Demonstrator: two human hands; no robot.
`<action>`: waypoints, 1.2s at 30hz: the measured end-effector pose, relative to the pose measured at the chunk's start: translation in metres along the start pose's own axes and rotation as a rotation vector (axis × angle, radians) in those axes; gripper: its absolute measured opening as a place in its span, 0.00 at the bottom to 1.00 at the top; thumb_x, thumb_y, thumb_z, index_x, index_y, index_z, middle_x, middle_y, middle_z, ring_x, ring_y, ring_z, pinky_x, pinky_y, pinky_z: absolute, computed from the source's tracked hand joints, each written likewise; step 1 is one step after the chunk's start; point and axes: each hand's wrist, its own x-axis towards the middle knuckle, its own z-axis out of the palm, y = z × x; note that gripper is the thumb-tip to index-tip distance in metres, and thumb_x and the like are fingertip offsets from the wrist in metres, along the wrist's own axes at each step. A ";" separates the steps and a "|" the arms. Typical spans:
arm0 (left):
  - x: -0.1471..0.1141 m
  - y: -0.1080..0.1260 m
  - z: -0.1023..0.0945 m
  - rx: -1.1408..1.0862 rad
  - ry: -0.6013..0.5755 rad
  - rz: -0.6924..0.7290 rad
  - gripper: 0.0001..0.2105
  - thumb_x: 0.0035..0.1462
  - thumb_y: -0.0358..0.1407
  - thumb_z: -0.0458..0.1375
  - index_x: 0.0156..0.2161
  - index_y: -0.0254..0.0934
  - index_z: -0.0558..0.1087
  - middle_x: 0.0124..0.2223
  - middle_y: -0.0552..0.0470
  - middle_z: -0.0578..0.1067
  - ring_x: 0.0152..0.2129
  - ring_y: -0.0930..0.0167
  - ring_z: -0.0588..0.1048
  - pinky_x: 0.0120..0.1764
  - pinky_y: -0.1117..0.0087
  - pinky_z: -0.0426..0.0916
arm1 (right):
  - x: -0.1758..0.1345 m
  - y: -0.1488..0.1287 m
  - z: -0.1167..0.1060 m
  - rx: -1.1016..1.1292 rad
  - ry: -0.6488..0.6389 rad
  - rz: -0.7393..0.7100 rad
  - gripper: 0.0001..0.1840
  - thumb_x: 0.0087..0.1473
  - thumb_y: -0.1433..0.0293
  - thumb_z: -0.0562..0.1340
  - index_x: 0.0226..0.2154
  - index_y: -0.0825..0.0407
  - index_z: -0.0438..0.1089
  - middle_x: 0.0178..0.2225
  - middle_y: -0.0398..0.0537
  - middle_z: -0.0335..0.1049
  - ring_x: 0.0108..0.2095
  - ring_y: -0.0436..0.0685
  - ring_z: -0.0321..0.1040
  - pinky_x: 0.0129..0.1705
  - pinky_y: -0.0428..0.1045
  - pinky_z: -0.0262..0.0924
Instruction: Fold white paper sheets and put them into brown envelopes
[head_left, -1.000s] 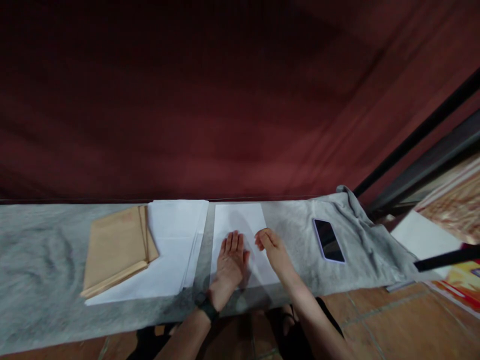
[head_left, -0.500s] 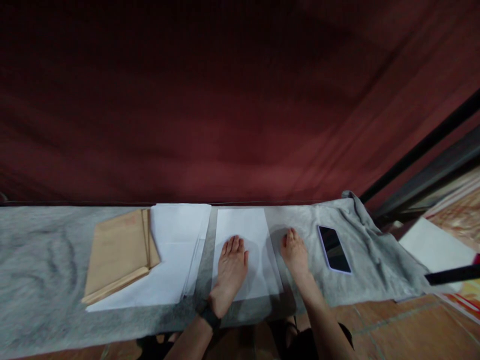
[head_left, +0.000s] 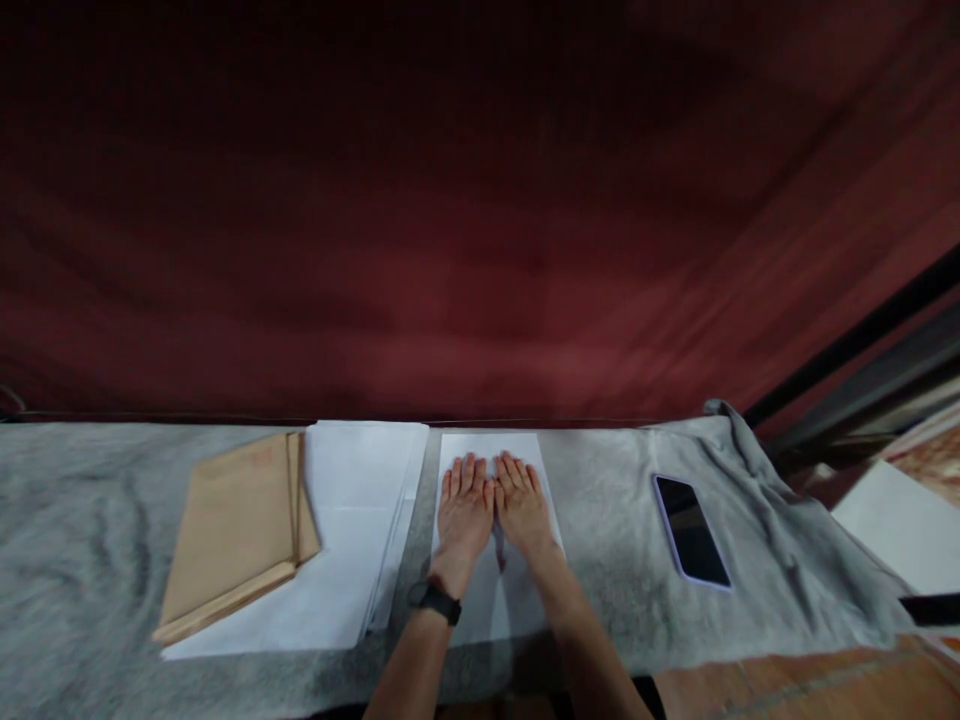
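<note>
A white sheet of paper (head_left: 469, 620) lies on the grey cloth in front of me. My left hand (head_left: 464, 510) rests flat on it, fingers stretched out, with a dark watch on the wrist. Beside it my right hand (head_left: 523, 508) also lies flat on the sheet, palm down. The two thumbs and index fingers come close together or touch. Neither hand grips anything. The part of the sheet under the palms is hidden.
Left of the sheet lies a stack of white papers (head_left: 352, 560), with brown envelopes (head_left: 236, 530) on top. A phone (head_left: 691, 530) with a pale purple edge lies on the grey cloth (head_left: 600, 560) at the right. A dark red curtain (head_left: 450, 250) hangs behind the table.
My right hand has moved left from the cloth onto the sheet. My left hand stays flat on the paper, its fingers now pointing straighter ahead. The view has shifted slightly.
</note>
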 end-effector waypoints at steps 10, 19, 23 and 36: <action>-0.001 -0.010 0.004 0.051 0.015 -0.111 0.25 0.68 0.35 0.42 0.67 0.30 0.61 0.68 0.40 0.62 0.67 0.60 0.58 0.65 0.54 0.56 | -0.011 0.028 -0.006 -0.135 0.130 0.224 0.29 0.70 0.63 0.44 0.66 0.60 0.57 0.66 0.64 0.58 0.66 0.68 0.55 0.65 0.66 0.48; -0.011 -0.010 -0.003 0.017 0.038 -0.044 0.26 0.66 0.32 0.44 0.68 0.28 0.59 0.69 0.37 0.60 0.67 0.58 0.56 0.66 0.52 0.55 | -0.009 0.040 -0.021 -0.080 0.162 0.272 0.30 0.70 0.65 0.42 0.65 0.63 0.59 0.66 0.65 0.56 0.67 0.68 0.52 0.67 0.63 0.48; -0.017 -0.003 -0.002 0.005 -0.028 0.047 0.27 0.65 0.31 0.45 0.68 0.32 0.59 0.70 0.40 0.58 0.68 0.58 0.54 0.67 0.50 0.53 | 0.014 0.014 -0.016 0.076 0.005 -0.013 0.28 0.70 0.64 0.43 0.66 0.56 0.58 0.67 0.55 0.56 0.68 0.58 0.51 0.68 0.57 0.50; -0.023 -0.007 0.002 -0.028 -0.040 0.037 0.26 0.66 0.33 0.45 0.67 0.28 0.60 0.69 0.39 0.60 0.67 0.60 0.58 0.66 0.54 0.55 | 0.047 0.020 0.012 -0.110 0.010 -0.024 0.29 0.71 0.63 0.45 0.67 0.59 0.55 0.68 0.57 0.55 0.68 0.61 0.51 0.68 0.60 0.46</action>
